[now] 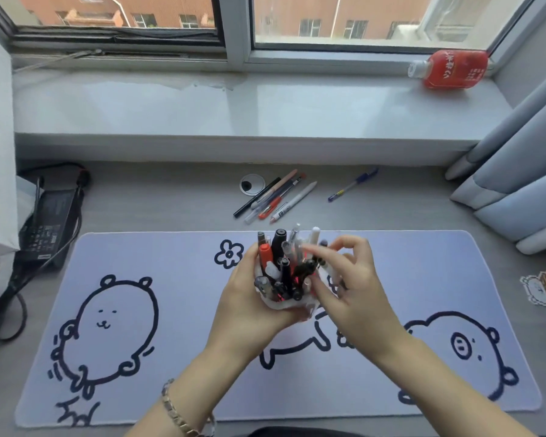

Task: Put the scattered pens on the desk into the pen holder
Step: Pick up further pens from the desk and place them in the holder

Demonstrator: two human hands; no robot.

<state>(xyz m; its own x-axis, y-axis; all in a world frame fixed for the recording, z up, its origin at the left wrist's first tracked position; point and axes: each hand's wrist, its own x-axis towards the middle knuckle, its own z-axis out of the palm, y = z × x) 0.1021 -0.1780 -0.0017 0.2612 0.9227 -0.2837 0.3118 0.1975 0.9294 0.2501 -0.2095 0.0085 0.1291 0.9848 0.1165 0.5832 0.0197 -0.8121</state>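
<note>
A clear pen holder packed with several black, red and white pens stands over the middle of the lilac desk mat. My left hand wraps around its left side and base. My right hand is at its right rim, fingers pinched among the pen tops; what it pinches is blurred. Behind the mat lies a cluster of several loose pens on the grey desk. A single blue pen lies further right.
A round cable grommet sits left of the loose pens. A black power adapter with cables lies at the left. A red bottle lies on the windowsill. Curtains hang at the right.
</note>
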